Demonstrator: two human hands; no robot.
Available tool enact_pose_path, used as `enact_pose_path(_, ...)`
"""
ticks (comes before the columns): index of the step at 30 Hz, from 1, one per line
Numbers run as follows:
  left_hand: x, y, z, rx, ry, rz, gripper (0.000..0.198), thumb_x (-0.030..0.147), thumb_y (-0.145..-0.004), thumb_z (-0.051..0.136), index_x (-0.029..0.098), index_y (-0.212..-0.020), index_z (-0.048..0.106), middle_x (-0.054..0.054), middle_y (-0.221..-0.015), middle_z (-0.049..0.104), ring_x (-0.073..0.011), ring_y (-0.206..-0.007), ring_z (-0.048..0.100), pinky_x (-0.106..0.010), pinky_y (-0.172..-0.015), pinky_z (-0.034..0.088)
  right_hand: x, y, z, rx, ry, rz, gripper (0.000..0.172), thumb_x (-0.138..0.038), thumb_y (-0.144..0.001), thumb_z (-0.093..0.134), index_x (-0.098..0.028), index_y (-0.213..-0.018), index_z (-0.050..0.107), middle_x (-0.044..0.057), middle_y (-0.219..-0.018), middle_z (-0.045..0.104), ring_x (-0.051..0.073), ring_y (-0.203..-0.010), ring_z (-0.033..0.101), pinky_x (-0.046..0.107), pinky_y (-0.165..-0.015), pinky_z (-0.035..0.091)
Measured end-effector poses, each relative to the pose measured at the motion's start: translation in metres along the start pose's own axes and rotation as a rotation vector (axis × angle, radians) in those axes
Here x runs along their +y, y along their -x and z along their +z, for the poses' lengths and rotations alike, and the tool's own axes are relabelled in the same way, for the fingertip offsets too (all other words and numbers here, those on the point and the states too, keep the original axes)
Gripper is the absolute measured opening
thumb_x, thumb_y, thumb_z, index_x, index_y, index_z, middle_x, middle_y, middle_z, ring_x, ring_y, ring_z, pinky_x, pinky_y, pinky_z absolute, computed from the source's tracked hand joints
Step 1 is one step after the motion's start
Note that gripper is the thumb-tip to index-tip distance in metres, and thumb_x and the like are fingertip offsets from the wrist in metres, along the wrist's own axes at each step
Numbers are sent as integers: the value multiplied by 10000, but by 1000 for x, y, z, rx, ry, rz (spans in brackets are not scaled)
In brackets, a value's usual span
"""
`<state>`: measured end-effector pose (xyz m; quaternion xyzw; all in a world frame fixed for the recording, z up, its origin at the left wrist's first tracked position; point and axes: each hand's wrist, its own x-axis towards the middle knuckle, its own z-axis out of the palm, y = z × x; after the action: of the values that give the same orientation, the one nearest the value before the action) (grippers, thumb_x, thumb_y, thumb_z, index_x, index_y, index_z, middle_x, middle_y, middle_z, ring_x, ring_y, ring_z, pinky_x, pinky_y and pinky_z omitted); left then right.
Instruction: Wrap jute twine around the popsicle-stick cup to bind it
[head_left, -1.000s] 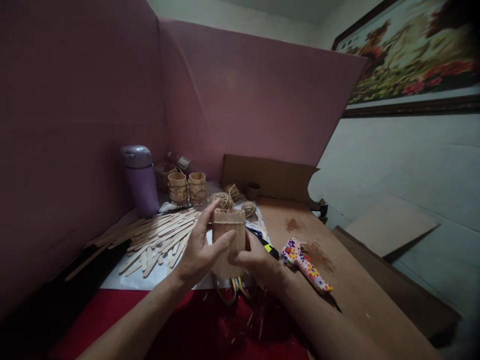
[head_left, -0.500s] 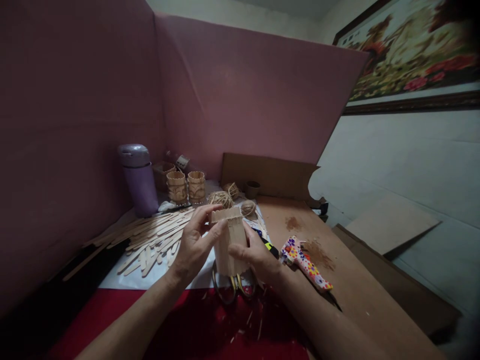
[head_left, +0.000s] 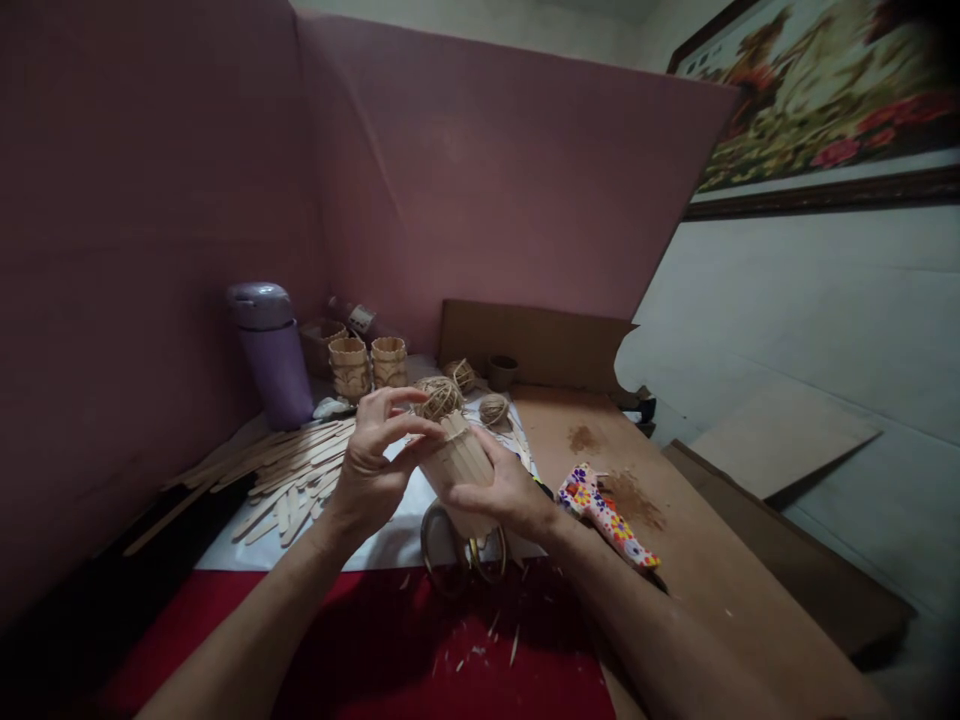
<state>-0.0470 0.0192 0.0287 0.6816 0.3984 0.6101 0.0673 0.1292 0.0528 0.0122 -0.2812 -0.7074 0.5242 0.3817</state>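
Both my hands hold a small cup made of wooden craft sticks (head_left: 463,462), tilted with its scalloped rim away from me. My left hand (head_left: 375,465) pinches the rim end with curled fingers. My right hand (head_left: 501,490) wraps the cup's lower side from the right. Scissor handles (head_left: 457,552) lie right under the cup on white paper (head_left: 375,545). A pile of loose craft sticks (head_left: 289,470) lies to the left of my hands.
Two finished stick cups (head_left: 369,365) and a purple flask (head_left: 268,352) stand at the back left. Twine balls (head_left: 450,392) lie behind my hands. A flower-patterned glue gun (head_left: 606,515) rests on the brown board at right. Pink cardboard walls enclose the back and left.
The cup has gone from upright to tilted away from me. My left fingers moved up to its rim, and my right hand slid round its side.
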Motion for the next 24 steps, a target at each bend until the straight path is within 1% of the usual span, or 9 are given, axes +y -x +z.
enact_pose_path(2,0,-2,-2,-19,-98,68,103,198,-809,660,276,-765,712,-49,-1101,609,-255,-1117,480,-445,-974,380,0,-1,-2,-4,27,-10,672,-323,-605,777,-235,-1229,543,48,-1089,606,224,-924,556,376,-796,458)
enact_pose_path(5,0,-5,-4,-80,-196,143,126,170,-824,625,256,-747,678,-54,-1099,604,-265,-1135,448,-473,-1007,343,2,-1,-6,-21,78,-37,715,-329,-614,786,-247,-1272,519,52,-1126,600,245,-978,552,406,-843,449)
enact_pose_path(7,-1,-5,-3,-111,-250,180,153,147,-844,583,237,-734,643,-65,-1074,602,-269,-1133,436,-477,-1003,339,3,-1,-7,-27,115,-46,728,-340,-623,793,-250,-1287,507,54,-1139,597,254,-1000,549,419,-857,445)
enact_pose_path(9,-2,-4,0,-117,-293,199,172,125,-861,537,225,-741,609,-74,-1019,597,-267,-1098,436,-467,-973,352,3,-1,-7,-20,133,-43,708,-349,-623,803,-250,-1266,524,57,-1142,592,257,-1005,546,425,-860,445)
enact_pose_path(12,-3,-1,3,-102,-316,174,173,112,-867,501,218,-752,575,-71,-942,576,-257,-1009,440,-444,-919,366,2,0,-4,-16,103,-30,661,-347,-618,810,-253,-1220,553,50,-1109,599,251,-980,550,421,-842,460)
enact_pose_path(15,-3,1,5,-86,-261,117,157,144,-870,488,218,-746,550,-64,-923,561,-250,-962,448,-415,-875,370,1,-1,-3,-28,66,-29,624,-361,-613,805,-246,-1180,570,45,-1085,605,245,-964,555,419,-831,471)
enact_pose_path(20,-4,-1,1,-5,-145,15,170,228,-879,479,211,-714,515,-48,-869,546,-231,-899,493,-386,-837,378,0,-2,-5,-34,8,-5,661,-393,-589,807,-219,-1176,559,59,-1076,606,244,-957,564,407,-821,490)
enact_pose_path(22,-4,-1,0,32,-146,21,166,227,-891,477,205,-732,523,-44,-877,554,-222,-895,502,-379,-832,385,0,-2,-6,-36,18,12,707,-386,-564,820,-206,-1191,548,66,-1066,608,242,-946,569,401,-822,494)
enact_pose_path(24,-2,-1,-1,41,-183,97,127,184,-886,504,199,-771,555,-44,-905,569,-218,-922,497,-381,-854,385,0,-3,-7,-42,37,19,747,-384,-549,823,-201,-1212,533,70,-1071,607,243,-942,572,398,-817,498)
